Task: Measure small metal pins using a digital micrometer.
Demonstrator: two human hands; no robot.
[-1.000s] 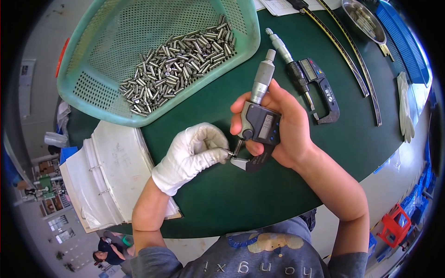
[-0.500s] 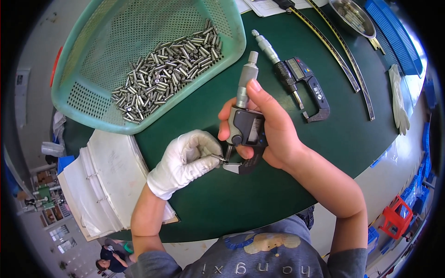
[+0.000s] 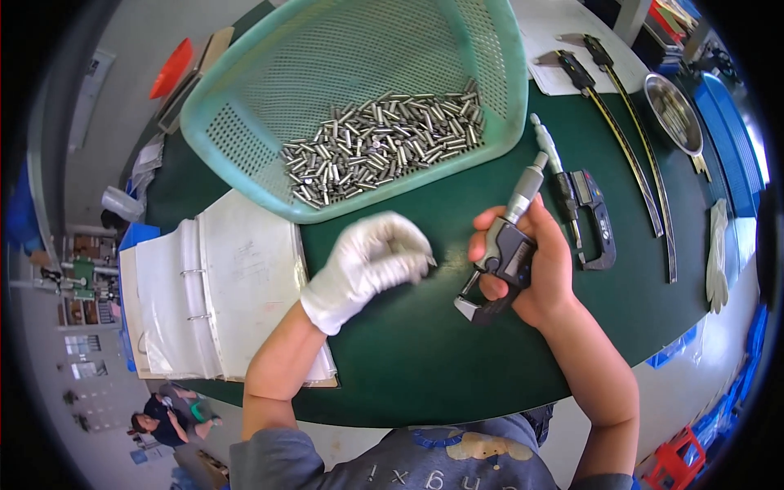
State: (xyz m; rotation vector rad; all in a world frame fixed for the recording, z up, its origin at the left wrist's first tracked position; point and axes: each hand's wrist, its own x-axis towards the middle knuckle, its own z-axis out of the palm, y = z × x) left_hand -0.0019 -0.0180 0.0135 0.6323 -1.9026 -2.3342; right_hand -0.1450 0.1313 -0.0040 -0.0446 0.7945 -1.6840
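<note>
My right hand (image 3: 545, 265), bare, is closed around a digital micrometer (image 3: 508, 249), its thimble pointing up and away and its frame low toward the left. Nothing sits in the measuring gap. My left hand (image 3: 367, 265), in a white glove, is pinched with a small metal pin (image 3: 432, 260) at its fingertips; most of the pin is hidden. The left hand is apart from the micrometer. Beyond both hands is a green perforated basket (image 3: 253, 181), with a heap of short shiny metal pins (image 3: 384, 143) inside.
A second micrometer (image 3: 584, 192) lies right of my right hand. Farther right are two digital calipers (image 3: 625, 135), a metal bowl (image 3: 694, 139), a blue basket (image 3: 727, 147) and a white glove (image 3: 717, 261). An open ring binder (image 3: 245, 286) lies at left on the green table (image 3: 425, 351).
My left hand has drawn away from the micrometer with the pin, taking it out of the gap. The micrometer has turned slightly in my right hand. The head view has shifted.
</note>
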